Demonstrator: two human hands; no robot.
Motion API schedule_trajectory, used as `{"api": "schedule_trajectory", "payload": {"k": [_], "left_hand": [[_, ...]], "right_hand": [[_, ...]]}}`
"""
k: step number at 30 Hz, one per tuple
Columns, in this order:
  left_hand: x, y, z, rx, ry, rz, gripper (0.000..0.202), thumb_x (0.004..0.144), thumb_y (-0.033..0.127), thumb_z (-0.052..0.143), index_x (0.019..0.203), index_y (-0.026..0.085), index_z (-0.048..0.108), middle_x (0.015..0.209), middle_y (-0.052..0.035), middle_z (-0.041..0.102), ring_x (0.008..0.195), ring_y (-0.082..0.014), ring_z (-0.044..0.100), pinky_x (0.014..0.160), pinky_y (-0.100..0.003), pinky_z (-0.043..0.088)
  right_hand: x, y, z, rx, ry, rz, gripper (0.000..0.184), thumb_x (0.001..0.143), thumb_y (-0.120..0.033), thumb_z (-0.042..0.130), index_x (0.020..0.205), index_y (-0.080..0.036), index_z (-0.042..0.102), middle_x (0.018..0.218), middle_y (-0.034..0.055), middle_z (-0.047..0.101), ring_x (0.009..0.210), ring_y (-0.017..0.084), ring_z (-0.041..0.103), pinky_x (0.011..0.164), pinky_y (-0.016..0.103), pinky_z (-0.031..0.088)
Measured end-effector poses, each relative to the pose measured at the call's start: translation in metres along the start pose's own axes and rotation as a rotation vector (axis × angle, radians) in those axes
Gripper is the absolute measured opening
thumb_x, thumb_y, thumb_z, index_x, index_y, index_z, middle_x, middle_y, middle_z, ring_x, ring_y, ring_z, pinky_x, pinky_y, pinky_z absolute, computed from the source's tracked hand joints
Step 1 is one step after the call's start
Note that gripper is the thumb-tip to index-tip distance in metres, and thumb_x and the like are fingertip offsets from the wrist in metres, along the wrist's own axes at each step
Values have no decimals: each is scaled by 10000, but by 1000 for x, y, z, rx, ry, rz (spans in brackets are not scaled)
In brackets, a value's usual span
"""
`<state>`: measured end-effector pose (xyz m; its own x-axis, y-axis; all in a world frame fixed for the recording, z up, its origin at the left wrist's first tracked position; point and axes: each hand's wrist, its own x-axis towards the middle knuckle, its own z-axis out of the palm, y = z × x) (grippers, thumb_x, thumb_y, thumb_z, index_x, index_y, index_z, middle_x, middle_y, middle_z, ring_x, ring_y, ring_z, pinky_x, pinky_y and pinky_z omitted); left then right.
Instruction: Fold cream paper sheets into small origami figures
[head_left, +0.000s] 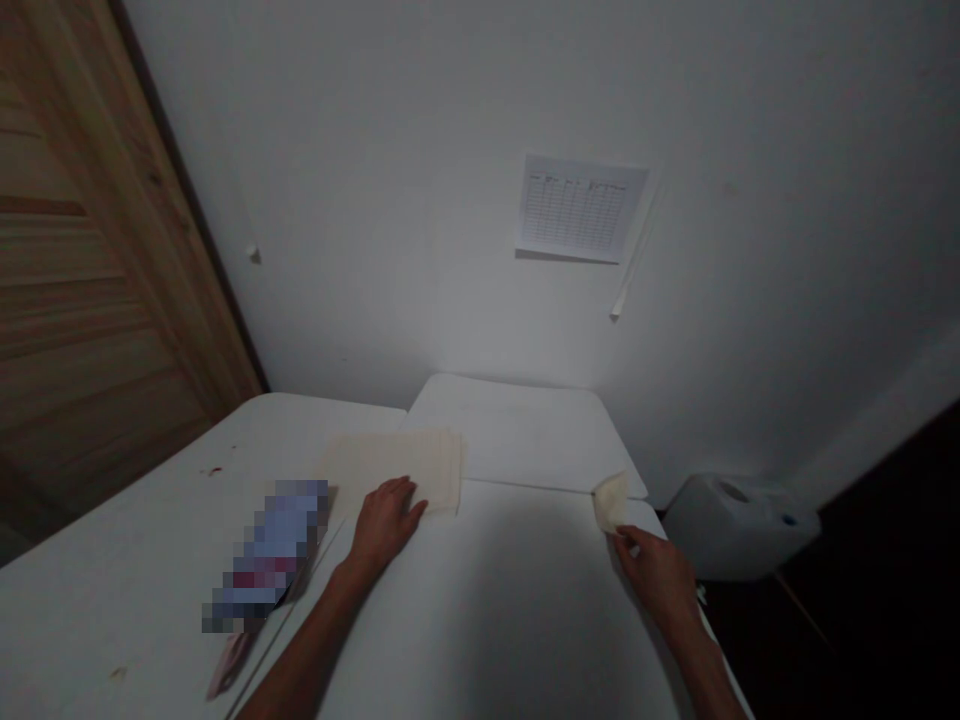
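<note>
A flat, cream-coloured rectangular cloth [431, 460] lies across the white tabletops, looking like more than one layer at its right edge. My left hand [386, 515] rests on its lower edge, fingers stretched out and holding nothing. Over by the table's right edge, my right hand [660, 570] pinches a small, folded cream piece [611, 500] between thumb and fingers. That piece stands up from the fingertips; I cannot tell whether it is cloth or paper.
Left of my left arm lies a pixelated, phone-like object [274, 550] above a pink strip [229, 665]. White tables [525, 425] meet the wall, where a printed sheet [581, 210] hangs. A whitish plastic jug [739, 530] stands beyond the right edge; a wooden door [97, 230] is at left.
</note>
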<state>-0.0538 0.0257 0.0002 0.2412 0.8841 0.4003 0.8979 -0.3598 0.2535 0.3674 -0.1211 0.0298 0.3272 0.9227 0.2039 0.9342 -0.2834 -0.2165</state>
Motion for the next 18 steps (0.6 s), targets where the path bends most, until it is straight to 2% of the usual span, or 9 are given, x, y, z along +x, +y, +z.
{"api": "schedule_trajectory", "payload": {"k": [10,15,18], "left_hand": [[2,-3,-2,-46,4,-30,325,848,415,520,992,171,679,1188,-120,652,1135,-275,568,972,-401,419],[4,-6,0,-81,21,-38,334,825,419,527,968,165,689,1167,-120,662,1112,-275,583,978,-395,426],[4,-5,-2,-96,26,-44,357,836,428,495,967,159,690,1144,-122,671,1096,-276,592,965,-393,436]], "right_hand": [[-10,-2,-2,71,19,-8,349,876,-430,432,989,-258,713,836,44,736,738,225,683,646,294,432],[-12,1,2,154,36,-50,368,873,-435,416,955,-242,719,888,47,740,726,218,682,689,295,461],[-14,4,3,176,68,-68,356,861,-451,448,997,-249,708,897,32,737,704,214,678,671,298,465]]}}
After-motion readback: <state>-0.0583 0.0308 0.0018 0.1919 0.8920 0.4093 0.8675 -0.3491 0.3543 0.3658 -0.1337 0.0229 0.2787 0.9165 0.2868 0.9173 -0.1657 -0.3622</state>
